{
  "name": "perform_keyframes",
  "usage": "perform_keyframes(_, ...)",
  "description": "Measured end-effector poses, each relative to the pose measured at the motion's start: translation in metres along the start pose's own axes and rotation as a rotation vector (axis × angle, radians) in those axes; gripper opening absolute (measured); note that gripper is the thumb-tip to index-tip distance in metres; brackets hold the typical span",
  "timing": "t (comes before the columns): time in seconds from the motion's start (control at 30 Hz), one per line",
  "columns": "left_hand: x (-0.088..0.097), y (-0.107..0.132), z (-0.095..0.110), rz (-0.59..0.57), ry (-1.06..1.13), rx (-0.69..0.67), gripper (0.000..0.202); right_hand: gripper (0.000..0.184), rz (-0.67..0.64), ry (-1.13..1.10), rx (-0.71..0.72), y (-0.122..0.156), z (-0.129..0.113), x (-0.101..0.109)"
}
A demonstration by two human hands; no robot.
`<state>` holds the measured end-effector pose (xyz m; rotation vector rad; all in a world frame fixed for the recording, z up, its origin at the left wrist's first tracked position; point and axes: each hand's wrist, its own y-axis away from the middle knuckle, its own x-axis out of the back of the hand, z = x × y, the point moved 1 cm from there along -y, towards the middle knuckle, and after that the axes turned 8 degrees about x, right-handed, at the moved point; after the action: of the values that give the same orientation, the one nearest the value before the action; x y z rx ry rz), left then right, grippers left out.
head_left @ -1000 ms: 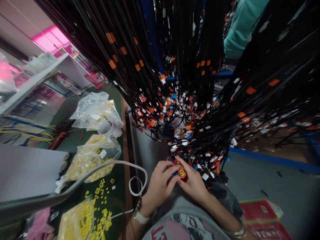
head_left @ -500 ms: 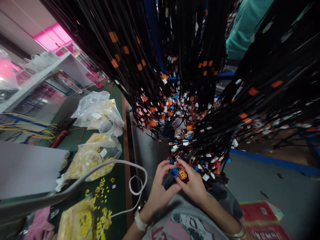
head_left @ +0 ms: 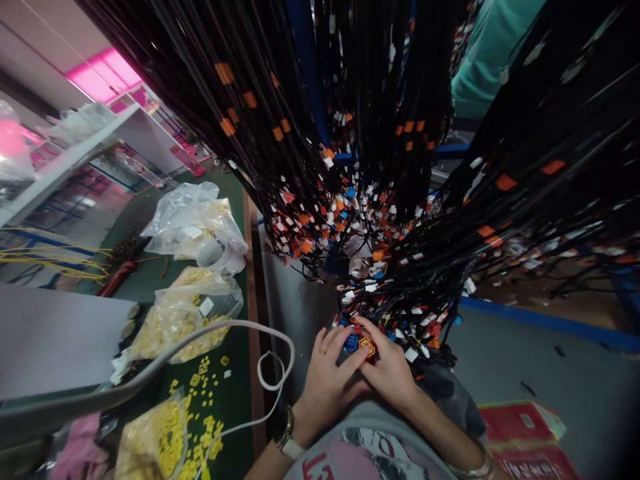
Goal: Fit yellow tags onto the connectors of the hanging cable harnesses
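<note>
While hands (head_left: 327,373) (head_left: 393,375) touch connectors (head_left: 351,343), cables (head_left: 430,257) crowd ahead.

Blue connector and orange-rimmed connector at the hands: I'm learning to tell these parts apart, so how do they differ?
Colour: the blue connector has a blue face, while the orange-rimmed connector has a bright orange-yellow outline.
Place: the blue connector sits left of the orange-rimmed connector.
Cover: the left hand's thumb overlaps the orange-rimmed connector, not the blue connector's face.
Both show patterned faces.
</note>
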<state>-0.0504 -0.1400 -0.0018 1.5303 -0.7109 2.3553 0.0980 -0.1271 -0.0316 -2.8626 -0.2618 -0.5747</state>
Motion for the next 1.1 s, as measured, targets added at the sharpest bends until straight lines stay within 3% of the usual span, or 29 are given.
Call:
perform_keyframes(0.2, -0.005, -0.001, 0.007, 0.136, 0.001, 0.037, 0.036, 0.062, 0.016, 0.022, 0.009, -0.001, -0.003, 0.003)
perform_keyframes(0.67, -0.011, -0.001, 0.014, 0.138, -0.001, 0.051, 0.027, 0.060, 0.039, 0.051, 0.017, 0.006, -0.001, 0.004)
perform_keyframes(0.87, -0.014, 0.005, 0.011, 0.213, 0.073, 0.034, 0.024, 0.062, 0.030, 0.000, -0.014, 0.002, -0.008, 0.005)
perform_keyframes(1.1, -0.009, 0.000, 0.013, 0.172, 0.035, 0.049, 0.024, 0.060, 0.036, 0.010, -0.014, 0.003, -0.006, 0.007)
